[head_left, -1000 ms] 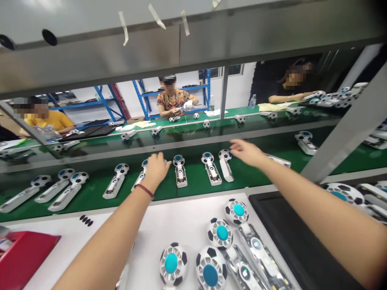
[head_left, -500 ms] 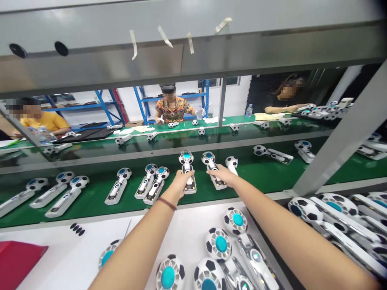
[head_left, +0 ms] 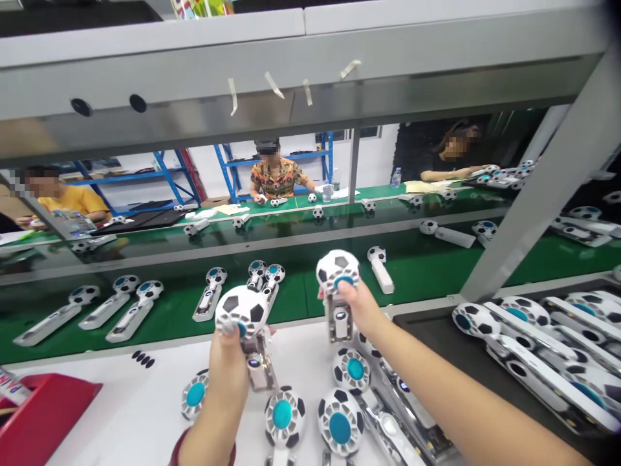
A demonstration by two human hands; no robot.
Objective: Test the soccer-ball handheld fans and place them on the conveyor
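Note:
My left hand (head_left: 228, 362) is closed around the ball head of a handheld fan (head_left: 242, 304), white with black soccer-ball patches. Its handle hangs down, showing a small lit display and bare inner parts. My right hand (head_left: 361, 307) grips a second, similar handheld fan (head_left: 338, 266) by the head, thumb on its teal centre. Both fans are held upright above the near edge of the white worktop (head_left: 121, 414). Below them several more fans (head_left: 339, 427) lie on the worktop, teal centres up, partly covered by my arms.
Several fans lie along the green conveyor belt (head_left: 301, 298). A black tray (head_left: 431, 343) full of fans is at right, beside a metal post (head_left: 514, 213). A red bin (head_left: 58, 414) and small black ovals (head_left: 143, 359) are at left. Co-workers (head_left: 276, 171) sit across.
Both hands have lifted their fans off the green belt and drawn them back over the white worktop. Their grips have shifted from the handles to the heads. The view has tilted up slightly.

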